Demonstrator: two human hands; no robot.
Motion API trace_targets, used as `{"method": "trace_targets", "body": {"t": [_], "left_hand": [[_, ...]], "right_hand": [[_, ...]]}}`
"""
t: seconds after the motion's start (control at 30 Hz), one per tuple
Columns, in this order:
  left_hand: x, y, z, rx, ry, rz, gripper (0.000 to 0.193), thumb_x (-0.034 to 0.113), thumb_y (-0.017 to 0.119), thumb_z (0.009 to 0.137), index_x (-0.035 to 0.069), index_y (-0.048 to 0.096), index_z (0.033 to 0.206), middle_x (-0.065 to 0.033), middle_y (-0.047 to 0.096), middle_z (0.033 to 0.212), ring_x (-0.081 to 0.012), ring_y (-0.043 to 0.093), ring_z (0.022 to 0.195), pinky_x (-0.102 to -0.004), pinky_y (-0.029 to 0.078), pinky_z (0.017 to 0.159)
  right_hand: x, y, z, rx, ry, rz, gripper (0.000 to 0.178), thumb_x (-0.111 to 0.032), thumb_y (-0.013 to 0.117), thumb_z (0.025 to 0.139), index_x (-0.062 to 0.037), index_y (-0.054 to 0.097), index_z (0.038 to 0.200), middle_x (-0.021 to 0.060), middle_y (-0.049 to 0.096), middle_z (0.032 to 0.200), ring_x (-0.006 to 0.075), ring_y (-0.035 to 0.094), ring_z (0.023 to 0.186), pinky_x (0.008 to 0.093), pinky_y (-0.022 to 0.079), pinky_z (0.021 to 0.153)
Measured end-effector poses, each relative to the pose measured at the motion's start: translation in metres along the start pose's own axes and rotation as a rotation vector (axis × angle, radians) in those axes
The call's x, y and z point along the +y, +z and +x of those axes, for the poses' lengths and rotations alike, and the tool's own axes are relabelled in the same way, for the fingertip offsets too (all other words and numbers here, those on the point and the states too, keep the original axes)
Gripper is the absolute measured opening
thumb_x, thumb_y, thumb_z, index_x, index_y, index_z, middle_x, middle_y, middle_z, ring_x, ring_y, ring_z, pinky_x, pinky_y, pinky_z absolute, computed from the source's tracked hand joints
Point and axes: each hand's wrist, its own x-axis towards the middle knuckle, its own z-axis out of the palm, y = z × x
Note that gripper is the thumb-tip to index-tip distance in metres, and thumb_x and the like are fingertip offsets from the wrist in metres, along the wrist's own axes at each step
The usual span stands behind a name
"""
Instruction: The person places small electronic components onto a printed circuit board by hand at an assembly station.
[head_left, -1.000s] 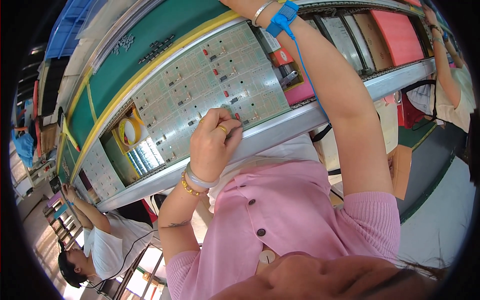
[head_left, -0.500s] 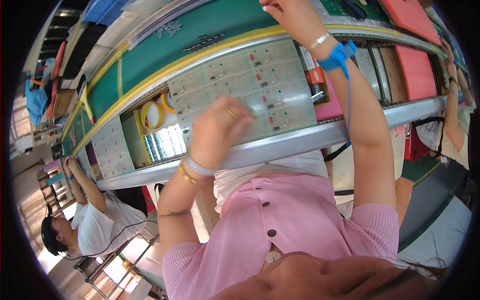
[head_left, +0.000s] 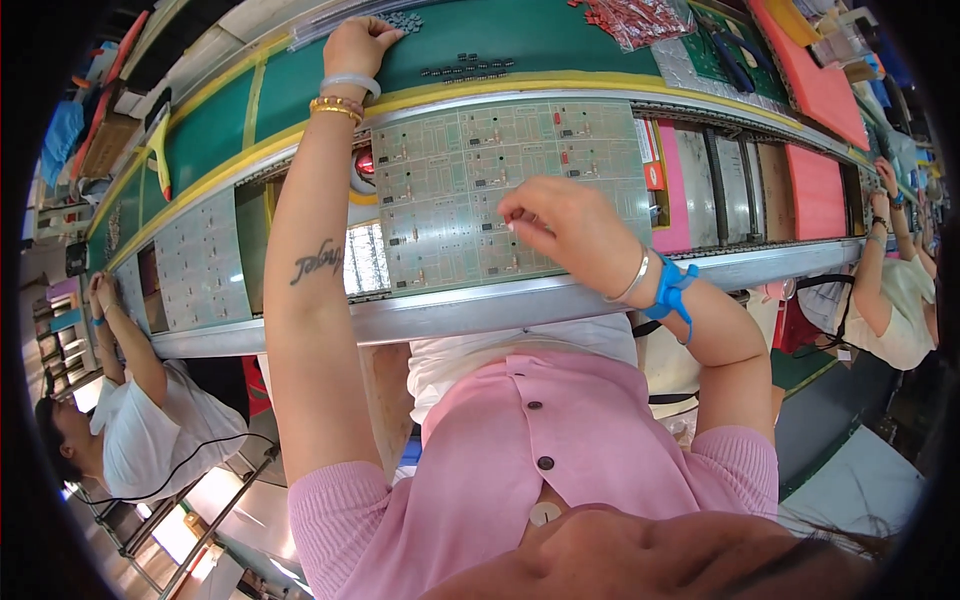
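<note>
two hands stand well apart. the left hand (head_left: 358,48) is nearer the grey parts (head_left: 405,20), which lie just right of its fingertips at the tabletop's (head_left: 570,48) far edge; fingers narrow, whether gripping one i can't tell. the right hand (head_left: 580,225) pinches what looks like a small red part (head_left: 513,216) above the circuit board (head_left: 430,215), covering some of it toward the near right corner. the board's long axis follows the metal rail (head_left: 480,305); black parts (head_left: 482,75) and a yellow strip (head_left: 500,89) lie between grey pile and board.

Left arm (head_left: 315,350) stretched far forward, left fingers (head_left: 385,28) curled; right elbow (head_left: 755,350) bent, right fingers (head_left: 530,205) pinched together.
</note>
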Motion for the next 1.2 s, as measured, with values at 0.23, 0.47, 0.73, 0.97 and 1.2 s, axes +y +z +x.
{"method": "trace_targets", "body": {"t": [0.23,0.47,0.73,0.97,1.2], "left_hand": [[0.001,0.001,-0.013,0.134,0.188,0.119,0.022,0.024,0.069,0.081,0.005,0.068,0.092,-0.0139,0.068,0.089,-0.0279,0.065,0.080,-0.0350,0.050,0.074],[0.025,-0.038,-0.082,-0.029,0.182,-0.331,0.018,0.014,0.065,0.087,0.003,0.068,0.101,-0.0070,0.069,0.087,-0.0115,0.065,0.078,-0.0244,0.050,0.071],[0.042,-0.057,-0.143,-0.250,0.001,-0.553,0.015,0.004,0.062,0.087,-0.002,0.066,0.100,-0.0035,0.067,0.088,-0.0089,0.063,0.080,-0.0212,0.051,0.074],[0.049,-0.046,-0.158,-0.212,0.033,-0.628,0.015,0.007,0.065,0.083,0.003,0.069,0.096,-0.0079,0.070,0.086,-0.0145,0.068,0.076,-0.0257,0.053,0.070],[0.059,-0.045,-0.175,-0.245,0.064,-0.611,0.013,0.005,0.065,0.081,0.003,0.070,0.094,-0.0076,0.070,0.086,-0.0150,0.068,0.075,-0.0245,0.054,0.068]], "right_hand": [[-0.004,0.026,-0.008,-0.093,0.006,-0.015,0.014,-0.002,0.065,0.077,-0.0036,0.061,0.091,0.0098,0.060,0.081,0.0241,0.062,0.071,0.0327,0.050,0.063],[-0.007,0.031,-0.010,-0.122,0.017,-0.052,0.014,-0.003,0.066,0.076,-0.0032,0.061,0.089,0.0093,0.060,0.080,0.0248,0.061,0.071,0.0334,0.049,0.063],[-0.013,0.034,-0.010,-0.135,0.017,-0.112,0.015,-0.003,0.067,0.074,-0.0033,0.061,0.087,0.0094,0.060,0.080,0.0266,0.060,0.073,0.0354,0.049,0.064],[-0.020,0.038,-0.006,-0.146,-0.036,-0.279,0.010,-0.006,0.065,0.075,-0.0041,0.060,0.084,0.0095,0.059,0.079,0.0283,0.059,0.077,0.0373,0.048,0.068],[-0.015,0.040,-0.012,-0.119,-0.013,-0.332,0.009,-0.005,0.064,0.074,-0.0057,0.060,0.082,0.0087,0.058,0.079,0.0279,0.058,0.078,0.0375,0.048,0.068]]}}
